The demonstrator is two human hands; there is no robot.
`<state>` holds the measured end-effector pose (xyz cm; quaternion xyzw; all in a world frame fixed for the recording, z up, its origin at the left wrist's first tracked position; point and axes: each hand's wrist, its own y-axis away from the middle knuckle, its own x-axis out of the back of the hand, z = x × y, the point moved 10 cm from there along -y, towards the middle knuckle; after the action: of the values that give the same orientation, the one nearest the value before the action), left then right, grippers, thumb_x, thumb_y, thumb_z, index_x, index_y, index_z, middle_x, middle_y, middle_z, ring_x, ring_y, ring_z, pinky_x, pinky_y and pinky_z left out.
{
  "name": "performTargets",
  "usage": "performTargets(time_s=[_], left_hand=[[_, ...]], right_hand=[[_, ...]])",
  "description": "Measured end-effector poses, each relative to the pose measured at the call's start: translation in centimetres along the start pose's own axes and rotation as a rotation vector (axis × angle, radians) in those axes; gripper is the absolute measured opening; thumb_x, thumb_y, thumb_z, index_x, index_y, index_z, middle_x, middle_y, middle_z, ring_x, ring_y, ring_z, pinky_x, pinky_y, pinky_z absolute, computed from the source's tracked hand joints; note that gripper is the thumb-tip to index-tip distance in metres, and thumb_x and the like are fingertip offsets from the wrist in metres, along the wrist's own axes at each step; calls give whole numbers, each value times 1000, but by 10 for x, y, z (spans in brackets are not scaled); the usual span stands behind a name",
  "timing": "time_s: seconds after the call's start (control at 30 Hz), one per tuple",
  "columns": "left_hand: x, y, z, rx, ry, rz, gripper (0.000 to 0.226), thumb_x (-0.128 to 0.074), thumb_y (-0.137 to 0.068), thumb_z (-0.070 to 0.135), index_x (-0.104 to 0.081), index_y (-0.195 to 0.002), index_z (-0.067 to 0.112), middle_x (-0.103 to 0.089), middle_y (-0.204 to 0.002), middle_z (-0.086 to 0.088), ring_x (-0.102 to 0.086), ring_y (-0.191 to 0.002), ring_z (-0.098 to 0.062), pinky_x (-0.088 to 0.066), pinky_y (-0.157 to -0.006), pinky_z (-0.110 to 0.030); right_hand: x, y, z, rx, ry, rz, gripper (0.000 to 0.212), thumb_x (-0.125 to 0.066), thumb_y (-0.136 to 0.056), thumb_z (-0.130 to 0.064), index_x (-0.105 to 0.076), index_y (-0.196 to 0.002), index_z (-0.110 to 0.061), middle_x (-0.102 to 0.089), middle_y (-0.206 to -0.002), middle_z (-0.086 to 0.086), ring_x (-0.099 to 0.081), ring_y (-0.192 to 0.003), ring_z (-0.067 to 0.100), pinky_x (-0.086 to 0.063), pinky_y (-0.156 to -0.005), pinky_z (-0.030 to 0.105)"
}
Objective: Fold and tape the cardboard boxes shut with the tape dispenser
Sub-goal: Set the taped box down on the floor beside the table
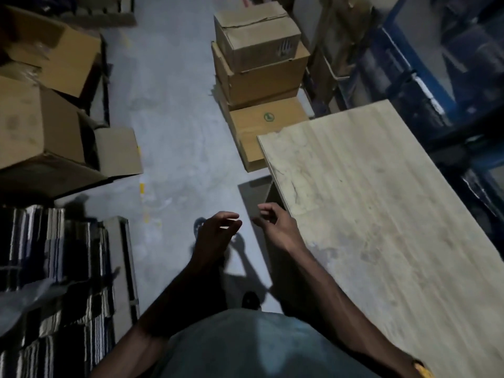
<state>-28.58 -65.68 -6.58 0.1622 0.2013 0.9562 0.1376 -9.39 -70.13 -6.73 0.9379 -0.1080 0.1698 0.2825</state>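
Sitting in a stack at the far side of the grey floor, several brown cardboard boxes are resting one on another. The top box is showing creased flaps folded shut. The lowest box is showing a small green round mark on its top. More boxes are lying at the left with their flaps hanging open.

The pale wooden table is covering the near corner of the lowest box, and the frame edge is cutting off the boxes at the left. Dim light is blurring the blue rack behind the table and the striped piles at the lower left. A dark flat piece is showing under the table's edge, too dim to identify.

The left hand is hovering over the floor with its fingers loosely curled, holding nothing. The right hand is hanging just beside it, apart from it, fingers also relaxed and holding nothing. It is lying close to the table's edge, and whether it is touching the edge cannot be told.
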Motion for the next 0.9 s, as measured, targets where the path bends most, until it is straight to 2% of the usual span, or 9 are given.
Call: performTargets(time_s=[0.1, 0.23, 0.37, 0.47, 0.5, 0.63, 0.73, 0.83, 0.9], left_hand=[[21, -77, 19, 5, 0, -28, 14, -78, -93, 18, -77, -107, 16, -78, -91, -4, -72, -81, -17, -47, -60, -14], [49, -176, 55, 8, -59, -134, 14, -79, -86, 36, -75, -100, 33, -77, -85, 6, -74, -81, -10, -51, -69, -31], [75, -269, 103, -13, -79, -159, 11, -78, -91, 25, -75, -102, 25, -76, -87, 6, -68, -70, 0, -52, -63, -25], [90, -336, 135, -29, -108, -186, 11, -78, -89, 28, -75, -99, 30, -77, -87, 8, -71, -78, -1, -52, -75, -20], [94, -358, 145, -38, -116, -191, 10, -78, -90, 27, -75, -99, 30, -77, -87, 8, -72, -79, -2, -52, -76, -19], [103, -442, 187, -36, -126, -233, 8, -76, -93, 21, -76, -101, 22, -78, -82, 1, -72, -72, -3, -48, -64, -10], [102, -512, 211, -53, -133, -264, 5, -76, -94, 19, -75, -98, 18, -78, -80, -3, -74, -74, -13, -50, -66, -11], [96, -585, 242, -81, -217, -289, 9, -76, -94, 20, -76, -102, 17, -76, -75, 7, -71, -70, 0, -47, -64, -8], [91, -630, 265, -80, -293, -313, 13, -75, -94, 25, -76, -107, 20, -75, -81, 13, -71, -73, 3, -46, -66, -8]], right_hand=[[-6, -64, -36, -31, -24, 28, 34, -76, -90, -40, -67, -121, -31, -65, -113, -16, -60, -93, -8, -46, -81, 12], [-16, -144, -85, -95, -72, 72, 37, -78, -90, -39, -67, -124, -29, -64, -117, -12, -64, -100, 6, -57, -95, 39], [-18, -224, -147, -112, -107, 149, 33, -78, -90, -36, -68, -121, -27, -67, -115, -11, -63, -101, 4, -47, -88, 23], [-19, -281, -187, -131, -140, 158, 33, -77, -91, -37, -67, -121, -28, -67, -119, -8, -60, -91, -7, -45, -76, 13], [-18, -301, -199, -132, -158, 172, 33, -77, -91, -36, -67, -122, -26, -67, -119, -8, -61, -90, -5, -46, -73, 11], [-7, -382, -236, -167, -191, 243, 34, -78, -89, -41, -68, -119, -30, -68, -116, -12, -64, -109, 12, -50, -90, 29], [-1, -448, -257, -174, -214, 247, 35, -77, -89, -43, -68, -120, -31, -69, -119, -11, -62, -111, 11, -45, -89, 27], [13, -510, -278, -191, -270, 267, 33, -77, -90, -40, -68, -120, -29, -69, -120, -8, -63, -111, 9, -43, -80, 18], [23, -550, -291, -230, -313, 269, 32, -77, -90, -39, -69, -118, -28, -68, -119, -7, -63, -113, 10, -43, -82, 21]])
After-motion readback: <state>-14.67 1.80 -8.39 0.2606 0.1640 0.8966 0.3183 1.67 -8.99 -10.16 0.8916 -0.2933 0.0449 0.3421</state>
